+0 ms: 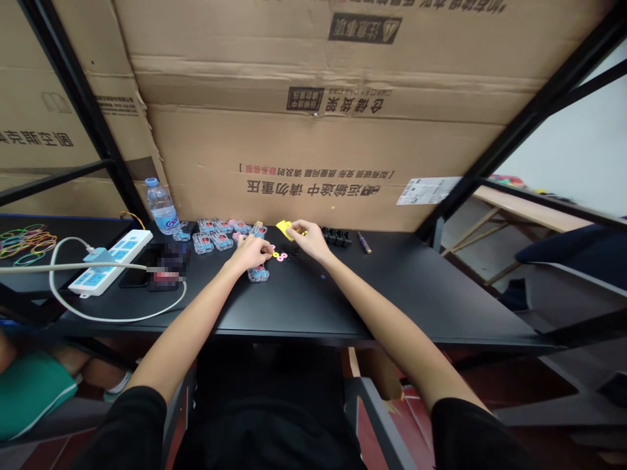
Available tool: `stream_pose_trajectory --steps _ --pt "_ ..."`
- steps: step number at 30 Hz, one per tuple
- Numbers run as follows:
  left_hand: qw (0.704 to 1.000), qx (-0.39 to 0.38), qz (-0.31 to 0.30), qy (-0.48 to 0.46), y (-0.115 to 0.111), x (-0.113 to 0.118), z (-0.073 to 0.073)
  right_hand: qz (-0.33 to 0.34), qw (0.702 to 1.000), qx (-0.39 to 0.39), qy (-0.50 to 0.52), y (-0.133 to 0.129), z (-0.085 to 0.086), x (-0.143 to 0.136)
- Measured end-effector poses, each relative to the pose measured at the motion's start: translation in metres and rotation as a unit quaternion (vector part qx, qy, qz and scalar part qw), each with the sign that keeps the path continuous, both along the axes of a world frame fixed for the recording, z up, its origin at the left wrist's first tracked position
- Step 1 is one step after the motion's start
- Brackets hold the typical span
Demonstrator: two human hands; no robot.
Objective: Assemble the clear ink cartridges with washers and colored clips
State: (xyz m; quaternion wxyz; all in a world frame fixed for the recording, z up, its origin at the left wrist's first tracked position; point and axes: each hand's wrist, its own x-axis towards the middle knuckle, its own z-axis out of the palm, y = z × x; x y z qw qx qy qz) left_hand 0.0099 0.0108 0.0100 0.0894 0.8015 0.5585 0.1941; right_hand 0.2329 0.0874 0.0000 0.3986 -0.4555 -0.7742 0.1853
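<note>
On the black desk, my left hand [253,251] rests among small clear plastic cases, its fingers bent near a few pink and yellow rings [280,256]. What its fingertips hold, if anything, is too small to tell. My right hand [309,240] is a little to the right, its fingers closed at a yellow piece [284,228]. One clear case with blue and red parts [258,274] lies just below my left hand. More such cases [203,243] stand in a group to the left. Black parts [337,237] lie right of my right hand.
A water bottle [162,207], a white power strip [112,262] with cables and a dark phone-like item stand at the left. Coloured bands [29,241] lie farther left. A screwdriver-like tool [364,243] lies at the right. Cardboard [313,143] rises behind the desk.
</note>
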Motion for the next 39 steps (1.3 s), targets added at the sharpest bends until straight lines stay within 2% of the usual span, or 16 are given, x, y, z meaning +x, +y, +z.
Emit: stream_pose_trajectory --steps 3,6,12,17,24,28,32,36,39 --pt "0.999 0.023 -0.024 0.03 0.0 -0.001 0.0 0.052 0.995 -0.044 0.068 -0.012 -0.003 0.0" --pt "0.996 0.042 -0.046 0.061 -0.001 -0.001 0.0 0.074 0.985 -0.092 0.122 -0.019 -0.008 -0.002" --pt "0.986 0.076 -0.076 0.124 -0.004 0.002 0.004 0.12 0.959 -0.193 0.167 -0.023 -0.016 -0.009" --pt "0.98 0.088 -0.091 0.151 -0.004 0.005 0.007 0.145 0.949 -0.237 0.152 -0.032 -0.007 -0.001" --pt "0.987 0.069 -0.087 0.119 -0.008 0.001 0.011 0.219 0.937 -0.27 0.041 -0.058 0.015 0.017" --pt "0.993 0.056 -0.081 0.068 -0.012 -0.006 0.012 0.235 0.933 -0.273 0.013 -0.071 0.015 0.015" --pt "0.995 0.06 -0.077 0.027 -0.004 -0.01 0.023 0.24 0.931 -0.273 -0.025 -0.065 0.018 0.018" --pt "0.992 0.088 -0.083 0.03 0.006 -0.004 0.038 0.225 0.952 -0.201 -0.051 -0.042 0.021 0.018" --pt "0.982 0.154 -0.095 0.052 0.002 0.001 0.035 0.251 0.958 -0.1 -0.095 -0.029 0.018 0.01"
